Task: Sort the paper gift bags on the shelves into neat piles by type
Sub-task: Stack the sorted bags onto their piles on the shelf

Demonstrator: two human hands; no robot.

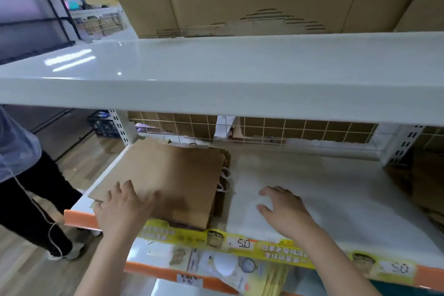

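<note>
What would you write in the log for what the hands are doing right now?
left hand: flat on brown paper bag pile | right hand: open on white shelf | pile: left side of shelf

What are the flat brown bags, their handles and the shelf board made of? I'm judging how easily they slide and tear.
Brown bags: apparently matte kraft paper, dull tan with creased edges, left hand resting on top. Handles: pale twisted loops, probably paper cord; too blurred to be sure. Shelf board: smooth white surface, likely painted metal or laminate; right hand rests on it.
</note>
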